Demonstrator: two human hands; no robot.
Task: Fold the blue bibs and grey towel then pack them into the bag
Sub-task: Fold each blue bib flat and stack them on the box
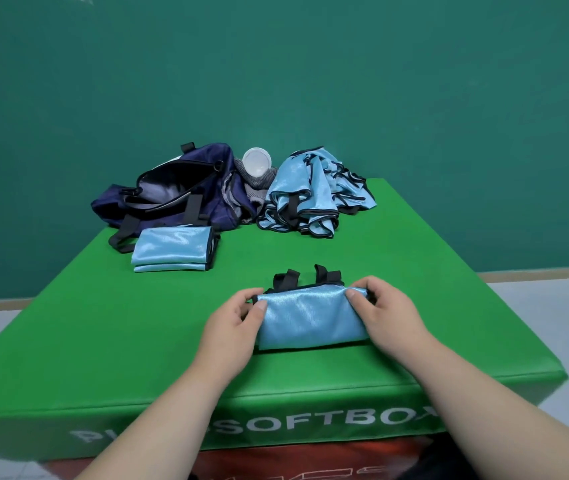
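Note:
A folded light-blue bib (311, 318) with black straps lies near the front of the green soft box (103, 323). My left hand (233, 322) pinches its left end and my right hand (385, 315) pinches its right end. Further back on the left sits a stack of folded blue bibs (172, 249). Behind that stack the dark navy bag (172, 192) lies open. A heap of unfolded blue bibs (314, 194) is at the back right. The grey towel (253, 187) is bunched between the bag and the heap.
A white round cup or lid (257, 161) rests on the grey towel. The box's front edge (276, 403) is just below my forearms. A teal wall (276, 81) rises behind the box, and pale floor (553, 306) shows on both sides.

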